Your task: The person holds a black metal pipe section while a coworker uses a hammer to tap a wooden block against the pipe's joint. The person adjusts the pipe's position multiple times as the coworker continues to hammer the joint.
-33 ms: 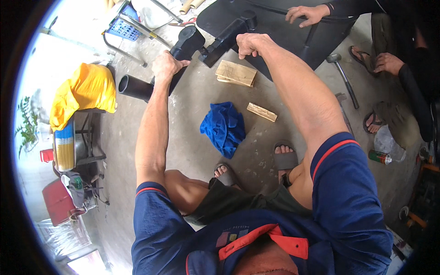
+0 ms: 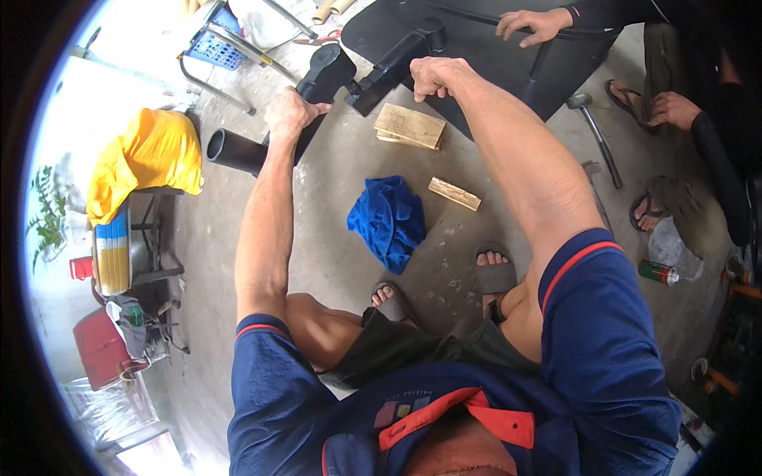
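My left hand [image 2: 295, 115] is wrapped round a black bar that joins a wide open-ended tube [image 2: 236, 151] to a thick rounded black block [image 2: 327, 71]. To the right, my right hand [image 2: 438, 78] is closed, its curled fingers against the side of a black metal frame [image 2: 389, 70]; part of that grip is hidden. Behind the frame lies a large flat black panel [image 2: 476, 47]. Stacked wooden blocks [image 2: 409, 127] rest on the floor just below my right hand.
A blue cloth [image 2: 387, 224] and a wood strip [image 2: 454, 193] lie before my feet. At right are a mallet [image 2: 597, 139], a can [image 2: 657, 272] and a co-worker, one hand [image 2: 536, 26] on the panel. A yellow cloth [image 2: 151, 163] covers a stand at left.
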Tool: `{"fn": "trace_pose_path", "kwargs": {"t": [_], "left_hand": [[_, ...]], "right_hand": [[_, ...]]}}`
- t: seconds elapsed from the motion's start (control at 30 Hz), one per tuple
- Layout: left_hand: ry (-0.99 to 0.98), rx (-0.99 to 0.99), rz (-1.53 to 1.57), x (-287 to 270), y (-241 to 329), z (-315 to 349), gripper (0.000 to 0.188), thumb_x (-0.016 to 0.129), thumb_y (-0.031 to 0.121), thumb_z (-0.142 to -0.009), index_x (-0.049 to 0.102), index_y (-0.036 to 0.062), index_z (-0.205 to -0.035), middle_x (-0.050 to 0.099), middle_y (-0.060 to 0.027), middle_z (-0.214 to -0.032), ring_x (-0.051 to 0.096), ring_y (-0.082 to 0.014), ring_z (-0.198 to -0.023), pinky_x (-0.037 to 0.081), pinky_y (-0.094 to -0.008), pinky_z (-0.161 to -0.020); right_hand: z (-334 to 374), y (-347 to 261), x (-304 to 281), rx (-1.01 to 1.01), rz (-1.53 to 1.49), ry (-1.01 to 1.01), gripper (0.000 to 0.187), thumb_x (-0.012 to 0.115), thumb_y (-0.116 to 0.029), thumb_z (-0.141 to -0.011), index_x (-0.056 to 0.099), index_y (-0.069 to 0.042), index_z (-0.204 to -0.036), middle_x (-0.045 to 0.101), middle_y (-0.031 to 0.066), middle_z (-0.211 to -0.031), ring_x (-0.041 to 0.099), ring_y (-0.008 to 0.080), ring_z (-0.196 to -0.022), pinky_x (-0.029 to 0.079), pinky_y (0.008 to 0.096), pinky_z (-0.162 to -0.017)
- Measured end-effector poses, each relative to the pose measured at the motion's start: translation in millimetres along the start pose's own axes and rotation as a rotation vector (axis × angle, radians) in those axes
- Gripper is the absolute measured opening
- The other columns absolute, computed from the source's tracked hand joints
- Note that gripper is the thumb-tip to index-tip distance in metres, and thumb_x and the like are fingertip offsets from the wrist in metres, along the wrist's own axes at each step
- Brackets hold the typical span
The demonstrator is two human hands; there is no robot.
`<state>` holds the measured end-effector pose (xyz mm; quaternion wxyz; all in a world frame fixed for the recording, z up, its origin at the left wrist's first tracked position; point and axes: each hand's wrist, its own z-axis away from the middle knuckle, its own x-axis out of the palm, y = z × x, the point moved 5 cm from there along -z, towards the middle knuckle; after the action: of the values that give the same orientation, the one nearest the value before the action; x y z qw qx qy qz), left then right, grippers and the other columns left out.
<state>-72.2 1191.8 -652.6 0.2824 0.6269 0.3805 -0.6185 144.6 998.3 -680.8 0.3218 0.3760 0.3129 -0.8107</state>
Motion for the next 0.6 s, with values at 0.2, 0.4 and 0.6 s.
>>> {"fn": "trace_pose_path", "kwargs": {"t": [0.2,0.4,0.6], "left_hand": [[-0.088,-0.034,0.004,-8.1,12.7,-2.5,0.084,0.09,0.07,-0.067,0.077,-0.0025,-0.107,0.078,-0.0209,-0.11,0.077,-0.0331,-0.105,0.062,-0.0422,-0.088],[-0.089,0.001,0.008,-11.1,16.7,0.8,0.092,0.089,0.073,-0.067,0.075,-0.0066,-0.11,0.077,-0.0255,-0.111,0.077,-0.037,-0.105,0.061,-0.0465,-0.087],[-0.122,-0.042,-0.017,-9.2,17.2,-1.4,0.088,0.09,0.07,-0.069,0.076,-0.0032,-0.115,0.077,-0.0202,-0.117,0.076,-0.0343,-0.109,0.062,-0.0431,-0.09]], "right_hand": [[-5.3,-2.3,-5.1,-0.031,-0.003,0.013,0.033,0.08,-0.03,-0.089,0.073,-0.002,-0.105,0.073,0.0089,-0.094,0.07,0.0232,-0.08,0.057,0.041,-0.064],[-2.2,-2.7,-6.3,-0.041,-0.012,0.03,0.032,0.079,-0.029,-0.089,0.073,-0.001,-0.103,0.072,0.0085,-0.09,0.068,0.0229,-0.076,0.056,0.0407,-0.062],[2.9,-0.9,-7.9,-0.004,0.019,0.024,0.036,0.08,-0.025,-0.088,0.078,-0.009,-0.12,0.077,0.005,-0.101,0.073,0.0201,-0.083,0.058,0.0396,-0.071]]}}
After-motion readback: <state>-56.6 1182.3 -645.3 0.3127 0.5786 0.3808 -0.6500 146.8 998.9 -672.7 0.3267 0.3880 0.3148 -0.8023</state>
